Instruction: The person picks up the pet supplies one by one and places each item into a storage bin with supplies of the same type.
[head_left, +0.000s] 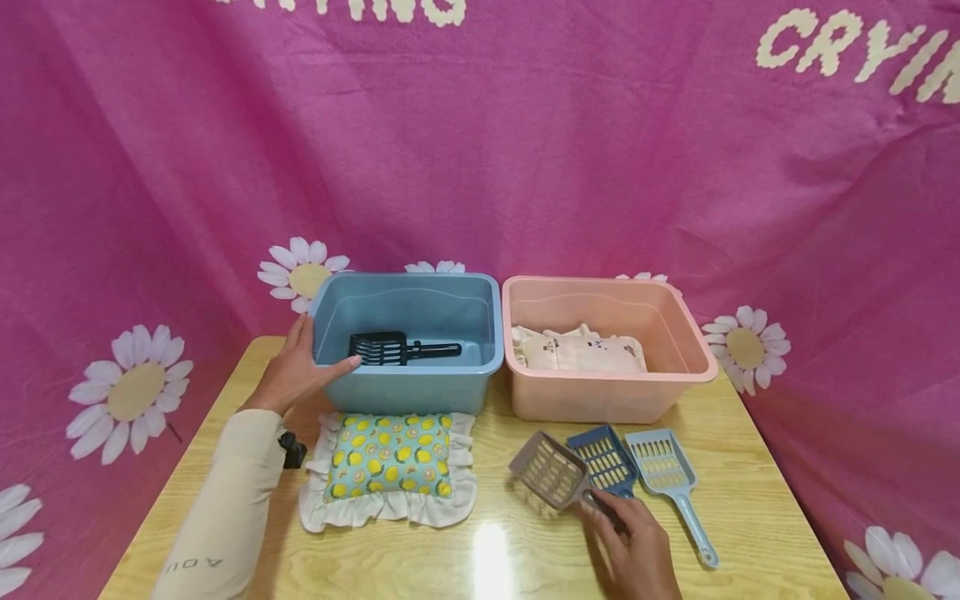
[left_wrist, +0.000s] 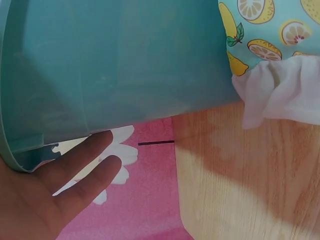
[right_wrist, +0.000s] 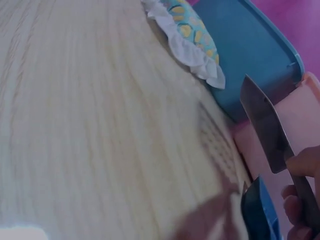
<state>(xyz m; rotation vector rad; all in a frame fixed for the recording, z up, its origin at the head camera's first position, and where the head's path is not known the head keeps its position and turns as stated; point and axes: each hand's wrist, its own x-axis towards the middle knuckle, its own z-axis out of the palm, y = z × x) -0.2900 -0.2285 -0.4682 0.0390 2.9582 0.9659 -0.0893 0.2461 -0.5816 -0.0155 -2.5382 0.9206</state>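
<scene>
My right hand [head_left: 637,542] holds a brown slotted litter scoop [head_left: 564,475] by its handle. The scoop is lifted over the table, and its shadow falls below it. In the right wrist view the scoop [right_wrist: 267,127] appears edge-on. My left hand [head_left: 295,367] rests at the front left corner of a blue plastic bin [head_left: 408,392], thumb along the front rim and fingers extended by the left side. Inside that bin lies a black scoop [head_left: 408,347]. A navy scoop [head_left: 606,458] lies partly behind the brown one, and a light blue scoop [head_left: 663,462] lies to its right.
A pink bin [head_left: 592,404] stands right of the blue one and holds a cream ruffled cushion [head_left: 581,352]. In front of the blue bin lies a lemon-print cushion [head_left: 390,457] with white frills. A pink flowered cloth [head_left: 480,167] hangs behind the wooden table [head_left: 360,567].
</scene>
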